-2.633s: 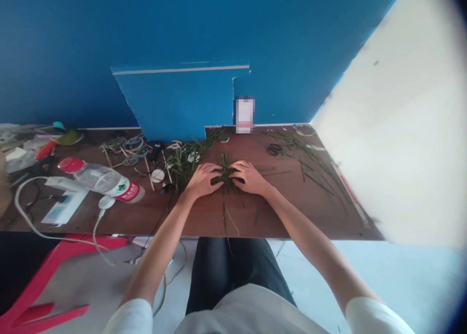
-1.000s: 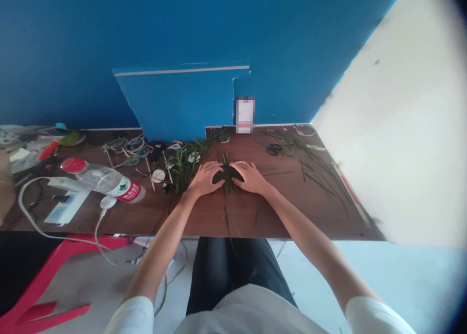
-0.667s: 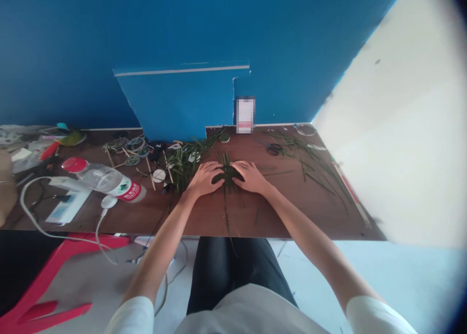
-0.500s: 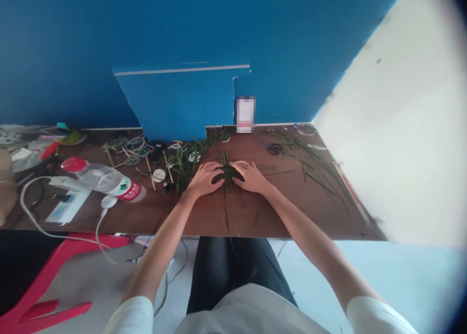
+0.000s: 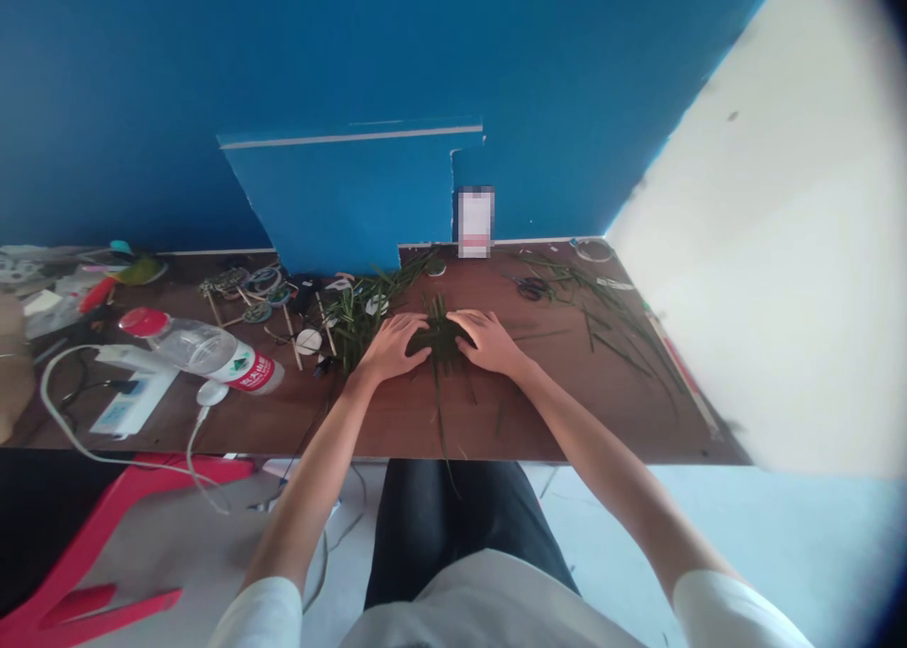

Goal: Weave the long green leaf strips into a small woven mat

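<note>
A small dark green woven piece of leaf strips (image 5: 440, 337) lies on the brown table (image 5: 567, 393), with loose strip ends sticking out toward the wall and toward me. My left hand (image 5: 392, 345) presses on its left side and my right hand (image 5: 488, 340) on its right side. The fingertips of both meet over the weave and pinch its strips. Most of the weave is hidden under the fingers.
A heap of green leaf strips (image 5: 358, 313) lies left of the hands, more strips (image 5: 602, 313) and scissors (image 5: 530, 289) to the right. A plastic bottle with a red cap (image 5: 202, 350), a power strip (image 5: 128, 398), woven rings (image 5: 259, 280) and sticks lie at left. A blue board (image 5: 340, 195) leans on the wall.
Both hands have stayed on the woven piece, with only small finger shifts. The view has drifted slightly.
</note>
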A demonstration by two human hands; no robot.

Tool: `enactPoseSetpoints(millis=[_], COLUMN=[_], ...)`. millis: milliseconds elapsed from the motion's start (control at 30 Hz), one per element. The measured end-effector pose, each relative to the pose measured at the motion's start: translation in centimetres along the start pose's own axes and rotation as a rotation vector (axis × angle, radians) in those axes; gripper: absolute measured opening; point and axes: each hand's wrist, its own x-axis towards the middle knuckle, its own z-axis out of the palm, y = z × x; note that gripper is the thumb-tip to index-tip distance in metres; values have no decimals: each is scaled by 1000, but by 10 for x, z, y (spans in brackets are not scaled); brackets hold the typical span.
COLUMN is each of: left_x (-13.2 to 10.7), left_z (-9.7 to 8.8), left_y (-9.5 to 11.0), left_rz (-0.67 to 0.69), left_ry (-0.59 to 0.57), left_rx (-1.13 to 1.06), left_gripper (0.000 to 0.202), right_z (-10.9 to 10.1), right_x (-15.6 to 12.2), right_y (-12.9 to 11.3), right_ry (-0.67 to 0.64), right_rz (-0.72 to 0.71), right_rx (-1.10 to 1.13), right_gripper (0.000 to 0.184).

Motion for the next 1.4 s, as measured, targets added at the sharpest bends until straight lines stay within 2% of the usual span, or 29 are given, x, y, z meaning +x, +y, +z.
enactPoseSetpoints(millis=[467, 633, 733, 800, 967, 1033, 1400], left_x=[-1, -6, -9, -10, -9, -8, -8], left_z=[2, -5, -9, -11, -10, -8, -5], left_y=[-2, -7, -11, -12, -6, -2, -4], left_rz=[-19, 13, 30, 37, 69, 82, 88], left_ry=[-38, -107, -123, -123, -84, -84, -17], left_rx=[9, -46, -71, -74, -66, -48, -11], left_gripper=[39, 51, 48, 39, 21, 14, 10], right_z=[-6, -12, -15, -17, -23, -24, -19], right_x=[-2, -4, -6, -7, -8, -8, -9], right_y=[0, 10, 18, 20, 17, 15, 11], right_ry=[-58, -99, -137, -134, -112, -100, -8], right_rz=[-14, -63, -89, -104, -129, -139, -157], right_rx=[-17, 16, 39, 49, 34, 23, -19], right_gripper=[55, 63, 66, 60, 28, 21, 13])
